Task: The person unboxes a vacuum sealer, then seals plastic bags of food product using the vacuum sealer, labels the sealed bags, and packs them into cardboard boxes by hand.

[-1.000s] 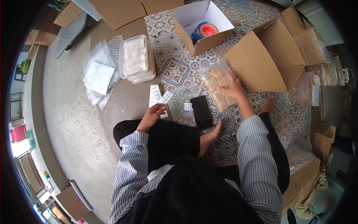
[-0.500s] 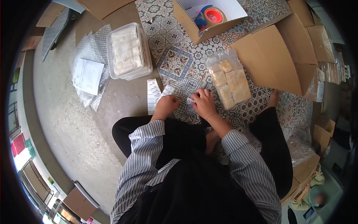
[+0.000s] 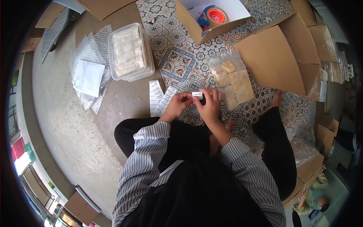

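Observation:
A small white printed label (image 3: 197, 94) is held up between my two hands. My right hand (image 3: 210, 108) pinches it between thumb and fingers. At its left edge, the fingertips of my left hand (image 3: 179, 106) are closed on it too. Beside my left hand, two strips of printed labels (image 3: 165, 99) lie on the floor. To the right of my right hand, a clear plastic bag of square, pale golden baked pieces (image 3: 235, 85) rests flat on the patterned mat (image 3: 181, 36).
Stacked clear tubs with pale, wrapped contents (image 3: 128, 49) stand at the upper left, next to bubble wrap (image 3: 90, 49) bearing a paper sheet (image 3: 89, 77). An open box (image 3: 194, 28) holds tape rolls (image 3: 216, 16). A large open carton (image 3: 272, 56) stands right. Another person (image 3: 312, 202) sits lower right.
My left hand has moved right, away from the label strip, and now meets my right hand. The small label has come up into view between them. The bagged pieces and tubs have stayed put.

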A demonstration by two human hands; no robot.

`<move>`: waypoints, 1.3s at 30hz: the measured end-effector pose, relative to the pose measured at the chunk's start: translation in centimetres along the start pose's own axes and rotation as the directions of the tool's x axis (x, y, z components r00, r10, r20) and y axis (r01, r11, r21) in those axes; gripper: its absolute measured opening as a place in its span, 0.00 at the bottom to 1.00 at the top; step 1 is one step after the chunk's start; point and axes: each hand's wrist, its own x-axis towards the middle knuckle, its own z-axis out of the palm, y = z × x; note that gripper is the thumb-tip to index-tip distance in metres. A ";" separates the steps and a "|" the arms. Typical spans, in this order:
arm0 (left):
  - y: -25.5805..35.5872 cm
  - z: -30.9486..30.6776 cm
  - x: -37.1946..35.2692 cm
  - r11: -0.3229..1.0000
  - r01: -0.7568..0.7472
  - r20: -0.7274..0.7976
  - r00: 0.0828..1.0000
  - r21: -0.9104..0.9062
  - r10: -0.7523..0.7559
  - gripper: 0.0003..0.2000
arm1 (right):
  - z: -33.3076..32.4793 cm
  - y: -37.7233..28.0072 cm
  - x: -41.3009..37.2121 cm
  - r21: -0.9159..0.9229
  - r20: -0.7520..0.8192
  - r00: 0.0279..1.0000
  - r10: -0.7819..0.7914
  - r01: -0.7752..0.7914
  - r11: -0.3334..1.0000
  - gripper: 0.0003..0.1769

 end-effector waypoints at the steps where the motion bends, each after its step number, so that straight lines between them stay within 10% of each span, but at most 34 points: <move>1: -0.3 -0.2 0.2 0.994 -0.032 -0.027 0.999 0.104 0.035 0.06 | 0.0 -0.1 -0.2 -0.105 0.011 0.994 -0.112 0.113 0.988 0.17; 10: 1.0 1.1 -0.5 0.816 -0.306 -0.101 0.910 0.490 0.402 0.08 | -0.5 -0.3 0.1 -0.273 0.049 0.959 -0.280 0.283 0.920 0.09; 29: 1.8 1.0 -0.7 0.755 -0.222 -0.050 0.946 0.617 0.320 0.09 | -0.7 1.1 0.7 -0.088 0.183 0.979 -0.093 0.110 0.990 0.06; 31: 1.8 1.1 -0.7 0.766 -0.215 -0.055 0.949 0.605 0.310 0.09 | -0.5 1.2 0.8 0.357 0.273 0.950 0.153 -0.247 0.901 0.06; 37: 1.4 0.7 -0.5 0.795 -0.167 -0.117 0.951 0.583 0.285 0.09 | -1.5 1.8 1.4 0.248 0.246 0.958 -0.144 0.081 0.965 0.04; 39: 1.2 0.3 -0.3 0.795 -0.179 -0.150 0.935 0.579 0.320 0.10 | -2.0 2.2 1.4 0.323 0.202 0.979 -0.011 -0.056 0.945 0.04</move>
